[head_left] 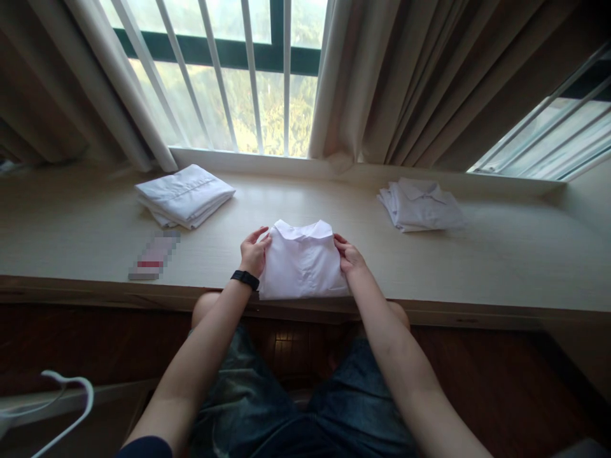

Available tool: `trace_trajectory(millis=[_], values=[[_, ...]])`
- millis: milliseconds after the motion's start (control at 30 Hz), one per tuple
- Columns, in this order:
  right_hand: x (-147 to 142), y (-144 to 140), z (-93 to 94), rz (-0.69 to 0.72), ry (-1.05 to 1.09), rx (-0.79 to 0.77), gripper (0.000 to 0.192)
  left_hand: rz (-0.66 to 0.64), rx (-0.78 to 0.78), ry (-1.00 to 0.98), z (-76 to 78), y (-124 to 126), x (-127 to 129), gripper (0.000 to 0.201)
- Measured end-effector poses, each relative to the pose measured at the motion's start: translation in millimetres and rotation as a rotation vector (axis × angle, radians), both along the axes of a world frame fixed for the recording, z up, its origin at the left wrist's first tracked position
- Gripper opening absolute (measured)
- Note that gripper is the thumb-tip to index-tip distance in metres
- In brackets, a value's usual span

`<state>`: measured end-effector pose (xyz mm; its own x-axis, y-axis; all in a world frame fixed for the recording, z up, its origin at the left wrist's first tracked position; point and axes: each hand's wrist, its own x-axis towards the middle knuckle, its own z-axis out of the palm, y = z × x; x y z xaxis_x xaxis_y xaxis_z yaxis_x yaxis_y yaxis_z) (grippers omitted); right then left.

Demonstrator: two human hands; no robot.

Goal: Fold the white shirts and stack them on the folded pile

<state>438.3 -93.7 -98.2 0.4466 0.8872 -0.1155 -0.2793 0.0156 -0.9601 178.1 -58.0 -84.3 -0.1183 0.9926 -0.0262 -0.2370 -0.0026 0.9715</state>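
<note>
Folded white shirt (303,262) lies at the ledge's (501,254) near edge; our left hand (254,253) and right hand (350,256) clasp its sides. Two more folded stacks, far left (184,194) and far right (420,205).

The person is wearing a black band, a watch or tracker by its look, snug around the wrist just behind the left hand (254,253); its face is not showing. The right hand (350,256) is wearing nothing: no ring, no band, no glove. Both forearms are showing bare along their whole length. At the near left edge a dark navy sleeve (146,448) is just peeking in at the upper arm, short by the look of it. The legs are wearing faded blue denim (286,407), washed paler in patches over the thighs, and the cloth is ending above the bare knees, so they are looking like shorts.
</note>
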Motion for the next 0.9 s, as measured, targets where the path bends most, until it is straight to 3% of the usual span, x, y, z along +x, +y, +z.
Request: trace_trajectory(millis=[67,133,233,367,467,633,900], values=[[1.1,-1.5,-1.0,-0.06,-0.134,-0.005,0.016,-0.041,-0.072,0.059,-0.9,1.7,-4.6,0.047],[1.2,-2.3,0.9,-0.153,-0.246,-0.026,0.013,0.016,-0.063,0.29,0.1,1.8,-7.6,0.046],[-3.6,-1.6,10.8,-0.157,-0.574,-0.02,0.026,0.091,0.167,0.692,8.8,0.4,-4.7,0.045],[-22.5,-6.5,19.7,0.19,-1.267,0.017,0.048,-0.174,0.404,1.175,17.6,-12.1,9.7,0.047],[-36.2,-16.2,11.0,0.412,-1.499,-0.127,0.056,-0.366,0.393,1.431,7.0,-28.3,15.9,0.052],[-41.1,-23.4,-0.8,0.492,-1.573,-0.243,0.059,-0.418,0.368,1.524,-12.3,-38.1,11.8,0.056],[-48.9,-49.2,12.0,0.434,-1.647,-0.192,0.063,-0.292,0.386,1.585,6.6,-59.4,22.0,0.058]])
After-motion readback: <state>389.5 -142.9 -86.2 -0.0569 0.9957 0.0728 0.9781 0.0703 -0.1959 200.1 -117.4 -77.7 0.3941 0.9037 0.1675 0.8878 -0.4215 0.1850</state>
